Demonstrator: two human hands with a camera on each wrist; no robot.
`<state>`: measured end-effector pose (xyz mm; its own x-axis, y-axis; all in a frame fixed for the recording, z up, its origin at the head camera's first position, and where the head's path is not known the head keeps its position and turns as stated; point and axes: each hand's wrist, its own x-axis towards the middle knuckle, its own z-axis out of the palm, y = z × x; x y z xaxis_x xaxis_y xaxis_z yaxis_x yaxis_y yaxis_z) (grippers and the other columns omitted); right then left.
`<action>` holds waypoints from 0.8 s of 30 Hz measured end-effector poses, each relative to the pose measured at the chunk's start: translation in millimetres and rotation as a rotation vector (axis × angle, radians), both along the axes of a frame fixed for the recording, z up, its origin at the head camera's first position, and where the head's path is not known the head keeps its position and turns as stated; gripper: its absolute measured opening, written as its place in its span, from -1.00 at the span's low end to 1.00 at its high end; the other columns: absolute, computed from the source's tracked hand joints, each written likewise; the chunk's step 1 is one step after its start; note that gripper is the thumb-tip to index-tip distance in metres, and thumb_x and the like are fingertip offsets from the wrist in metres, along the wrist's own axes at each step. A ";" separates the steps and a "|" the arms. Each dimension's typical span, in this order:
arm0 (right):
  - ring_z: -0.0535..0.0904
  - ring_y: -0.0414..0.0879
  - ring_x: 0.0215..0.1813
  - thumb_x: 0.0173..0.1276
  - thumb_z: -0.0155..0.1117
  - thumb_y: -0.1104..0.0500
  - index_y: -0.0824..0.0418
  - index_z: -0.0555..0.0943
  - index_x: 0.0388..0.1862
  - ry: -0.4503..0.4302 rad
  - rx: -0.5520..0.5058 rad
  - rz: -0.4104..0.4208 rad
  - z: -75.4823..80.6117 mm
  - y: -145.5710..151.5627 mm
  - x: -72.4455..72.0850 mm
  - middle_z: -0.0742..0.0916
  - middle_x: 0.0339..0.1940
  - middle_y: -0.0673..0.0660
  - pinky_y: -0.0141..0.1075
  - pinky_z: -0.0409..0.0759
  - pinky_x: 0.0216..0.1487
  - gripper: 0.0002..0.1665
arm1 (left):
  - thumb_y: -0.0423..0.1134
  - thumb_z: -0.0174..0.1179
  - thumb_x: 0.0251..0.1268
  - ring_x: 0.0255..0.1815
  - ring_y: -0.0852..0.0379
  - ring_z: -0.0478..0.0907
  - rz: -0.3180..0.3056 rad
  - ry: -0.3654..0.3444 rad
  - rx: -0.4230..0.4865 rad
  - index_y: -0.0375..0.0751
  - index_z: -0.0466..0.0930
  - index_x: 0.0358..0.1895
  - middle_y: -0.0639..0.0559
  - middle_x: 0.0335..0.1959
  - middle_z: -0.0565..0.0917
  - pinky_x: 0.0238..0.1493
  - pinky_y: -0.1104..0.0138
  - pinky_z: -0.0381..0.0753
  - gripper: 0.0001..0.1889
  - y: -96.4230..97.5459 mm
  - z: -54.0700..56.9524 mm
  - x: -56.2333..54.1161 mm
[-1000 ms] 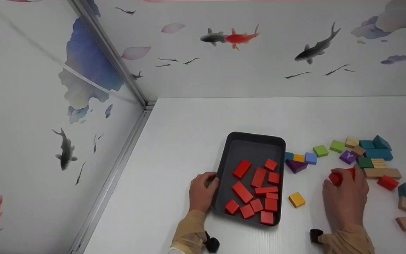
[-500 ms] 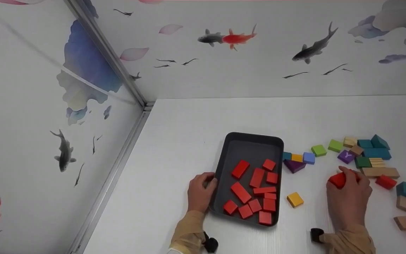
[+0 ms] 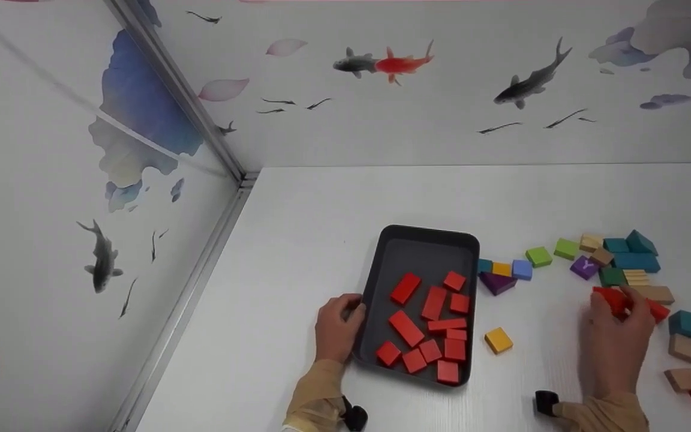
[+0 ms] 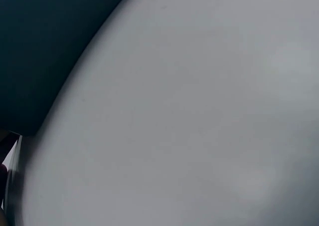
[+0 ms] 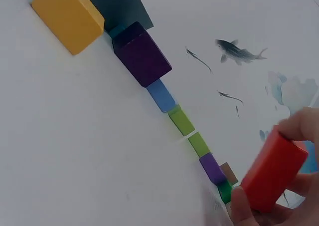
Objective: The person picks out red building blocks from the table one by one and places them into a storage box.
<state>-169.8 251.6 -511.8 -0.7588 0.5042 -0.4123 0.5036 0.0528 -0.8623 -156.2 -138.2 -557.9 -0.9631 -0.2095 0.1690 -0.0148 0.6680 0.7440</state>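
My left hand [image 3: 338, 327] holds the left rim of a dark grey tray [image 3: 420, 252], its fingers curled at the edge. Several red blocks [image 3: 406, 328] lie inside, mostly in the near half. At the right, my right hand [image 3: 621, 342] grips a red block [image 5: 275, 170] between thumb and fingers. Just beyond the fingertips, another red block [image 3: 658, 310] lies on the table, partly hidden by the hand. The left wrist view shows mostly white tabletop [image 4: 174, 111] and a dark side, apparently the tray's.
Coloured blocks trail from the tray's right side: a purple triangle [image 3: 497, 283], a blue block [image 3: 522, 269], green ones [image 3: 567, 248], and a teal group [image 3: 636, 262]. A yellow block [image 3: 498, 340] sits alone. Wooden blocks [image 3: 685, 348] lie far right. Printed walls [image 3: 381, 132] border the table.
My right hand has moved right with the red block, towards the red block lying on the table. My left hand stays at the tray. The head view has shifted slightly.
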 end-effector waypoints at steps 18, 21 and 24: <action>-0.08 -0.09 0.39 0.06 0.26 -0.16 -0.12 0.11 0.30 0.022 -0.031 -0.068 -3.5 -7.3 2.5 0.05 0.39 -0.05 -0.15 0.21 0.24 -0.14 | 0.01 0.11 0.15 -0.13 0.25 0.43 -0.004 -0.006 0.003 0.17 0.58 -0.15 0.31 -0.26 0.56 0.00 0.28 0.37 -0.79 0.0 1.7 3.0; -0.07 -0.09 0.39 0.03 0.27 -0.18 -0.13 0.11 0.32 0.018 0.021 -0.036 -3.7 -8.6 0.7 0.07 0.39 -0.04 -0.15 0.21 0.24 -0.11 | 0.02 0.10 0.15 -0.13 0.26 0.43 -0.004 -0.006 0.009 0.16 0.58 -0.15 0.31 -0.26 0.56 0.01 0.28 0.37 -0.78 -0.1 1.8 1.7; -0.06 -0.10 0.39 0.00 0.29 -0.17 -0.16 0.13 0.33 0.012 0.051 -0.032 -4.4 -6.8 -0.5 0.11 0.39 -0.06 -0.15 0.21 0.24 -0.09 | 0.03 0.09 0.15 -0.13 0.26 0.43 -0.005 -0.012 0.015 0.16 0.58 -0.14 0.30 -0.25 0.56 0.01 0.27 0.37 -0.77 -0.2 1.1 1.3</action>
